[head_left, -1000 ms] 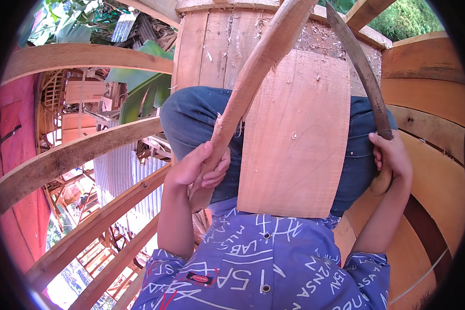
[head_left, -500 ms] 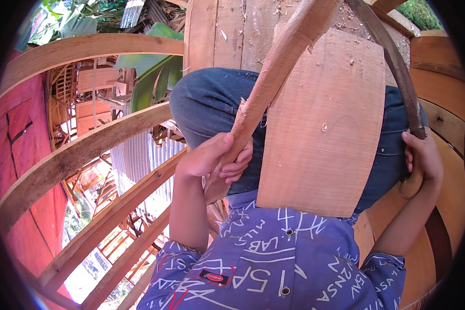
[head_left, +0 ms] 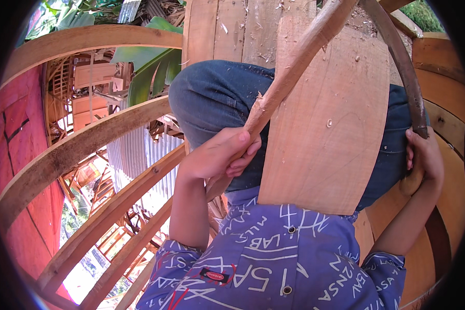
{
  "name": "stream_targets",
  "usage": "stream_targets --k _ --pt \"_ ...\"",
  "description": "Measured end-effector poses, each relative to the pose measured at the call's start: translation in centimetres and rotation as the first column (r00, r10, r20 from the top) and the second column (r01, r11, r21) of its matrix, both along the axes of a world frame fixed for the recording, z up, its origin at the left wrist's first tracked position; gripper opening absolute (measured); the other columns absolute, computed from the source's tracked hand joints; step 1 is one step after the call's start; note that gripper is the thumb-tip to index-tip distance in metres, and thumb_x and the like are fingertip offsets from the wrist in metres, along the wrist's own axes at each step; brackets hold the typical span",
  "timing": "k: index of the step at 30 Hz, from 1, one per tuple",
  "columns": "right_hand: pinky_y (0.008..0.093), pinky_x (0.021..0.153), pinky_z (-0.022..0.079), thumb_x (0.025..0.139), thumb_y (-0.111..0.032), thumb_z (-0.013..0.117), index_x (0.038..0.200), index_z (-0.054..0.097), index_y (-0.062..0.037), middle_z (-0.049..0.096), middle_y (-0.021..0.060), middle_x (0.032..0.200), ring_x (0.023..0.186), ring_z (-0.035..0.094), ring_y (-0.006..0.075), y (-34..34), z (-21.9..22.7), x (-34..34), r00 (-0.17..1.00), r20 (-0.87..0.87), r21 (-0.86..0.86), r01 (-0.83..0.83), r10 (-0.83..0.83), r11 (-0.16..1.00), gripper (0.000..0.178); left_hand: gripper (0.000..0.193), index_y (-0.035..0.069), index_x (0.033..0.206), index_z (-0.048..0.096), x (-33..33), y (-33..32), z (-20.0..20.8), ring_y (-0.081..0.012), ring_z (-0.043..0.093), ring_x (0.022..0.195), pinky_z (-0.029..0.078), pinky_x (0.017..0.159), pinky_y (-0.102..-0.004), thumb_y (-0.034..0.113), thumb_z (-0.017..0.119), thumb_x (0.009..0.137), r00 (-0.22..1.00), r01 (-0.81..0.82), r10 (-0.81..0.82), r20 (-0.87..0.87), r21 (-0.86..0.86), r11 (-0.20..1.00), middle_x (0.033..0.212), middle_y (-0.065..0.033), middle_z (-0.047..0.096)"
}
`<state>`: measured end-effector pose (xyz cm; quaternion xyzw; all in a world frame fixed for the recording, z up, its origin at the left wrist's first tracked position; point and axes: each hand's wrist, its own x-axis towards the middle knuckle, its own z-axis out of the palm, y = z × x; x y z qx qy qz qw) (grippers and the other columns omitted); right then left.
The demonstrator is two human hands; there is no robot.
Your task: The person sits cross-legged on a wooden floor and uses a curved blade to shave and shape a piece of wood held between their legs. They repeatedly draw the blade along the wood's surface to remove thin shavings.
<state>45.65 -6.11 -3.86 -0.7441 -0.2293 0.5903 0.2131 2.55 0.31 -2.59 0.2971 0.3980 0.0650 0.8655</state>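
Observation:
A long, slanting wooden stick (head_left: 299, 64) is partly peeled, with a splintered notch just above my left hand (head_left: 217, 155). That hand is closed around its lower part, beside my left thigh. My right hand (head_left: 426, 155) is wrapped about the wooden handle of a long, dark, curved machete (head_left: 408, 72), at my right thigh. The blade runs upward and leftward from the hand; its tip lies near the top edge, close to the stick. Across my lap lies a wide flat wooden board (head_left: 328, 139), its near end against my shirt. Small curled shavings are on it.
Ahead is a plank floor (head_left: 230, 31) strewn with wood shavings. Curving wooden rails (head_left: 88, 124) run along my left, with corrugated metal sheets (head_left: 126, 160) and a large green leaf (head_left: 155, 70) beyond them. Wooden boards (head_left: 439, 88) form a wall on my right.
My left hand has moved a little up and to the right, and the stick has shifted rightward with it. My right hand keeps its hold on the machete, almost unmoved.

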Motion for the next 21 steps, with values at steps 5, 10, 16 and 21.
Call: stream_targets --k 5,10,16,21 --pt "0.025 0.039 0.039 0.084 -0.028 0.065 0.09 0.049 -0.0062 0.044 0.0011 0.054 0.042 0.047 0.011 -0.8 0.1 -1.7 0.986 0.064 0.094 0.146 -0.152 0.985 0.027 0.042 0.007 0.08 0.043 0.7 -0.1 0.5 -0.0044 0.032 0.047 0.03 0.043 -0.0199 0.045 0.039 0.098 0.996 -0.004 0.006 -0.084 0.017 1.0 0.056 0.0045 0.033" --pt "0.0225 0.04 0.035 0.088 -0.03 0.062 0.082 0.052 -0.0079 0.045 -0.001 0.056 0.045 0.046 0.008 -1.4 1.2 -3.9 0.951 0.29 0.153 0.069 -0.111 0.986 0.025 0.04 0.008 0.079 0.043 1.0 -0.4 0.9 -0.0046 0.03 0.047 0.029 0.042 -0.0205 0.043 0.039 0.099 0.99 0.006 0.0 -0.141 0.043 0.999 0.056 0.0049 0.034" --pt "0.0257 0.048 0.027 0.081 -0.008 0.068 0.076 0.053 -0.0026 0.041 0.0028 0.054 0.048 0.036 0.0117 -0.6 3.9 -10.1 0.808 0.581 0.376 -0.374 0.099 0.848 0.017 0.04 0.009 0.078 0.043 1.0 -0.7 0.8 -0.0044 0.029 0.047 0.027 0.041 -0.0209 0.044 0.041 0.098 0.987 0.009 -0.001 -0.163 0.051 0.999 0.057 0.0054 0.033" --pt "0.0345 0.052 0.038 0.072 -0.005 0.067 0.078 0.054 -0.001 0.049 0.0174 0.063 0.056 0.051 0.0326 1.2 3.6 -13.8 0.614 0.781 0.473 -0.7 0.112 0.536 0.015 0.044 0.009 0.078 0.042 1.5 -1.2 1.0 -0.0033 0.027 0.046 0.025 0.04 -0.0201 0.049 0.041 0.096 0.977 -0.004 0.036 -0.209 0.15 0.989 0.056 0.0055 0.031"
